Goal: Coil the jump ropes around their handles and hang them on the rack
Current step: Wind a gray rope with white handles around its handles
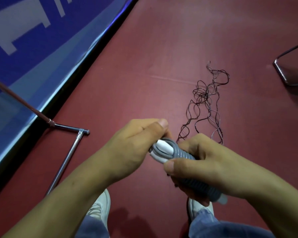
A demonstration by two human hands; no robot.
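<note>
A grey jump rope (179,152) is wound in tight coils around its white handles (163,147), held low in front of me. My right hand (203,166) grips the coiled bundle around its middle, thumb on top. My left hand (136,143) pinches the upper end of the bundle, where the white handle tips show and a loop of grey rope runs over them. A thin dark jump rope (206,103) lies loose and tangled on the red floor just beyond my hands.
The chrome base of a rack (67,162) stands on the floor at the left, with its pole (19,100) rising leftward. A blue banner (33,40) lines the left wall. A metal frame (286,73) sits at far right. My white shoes (100,206) are below.
</note>
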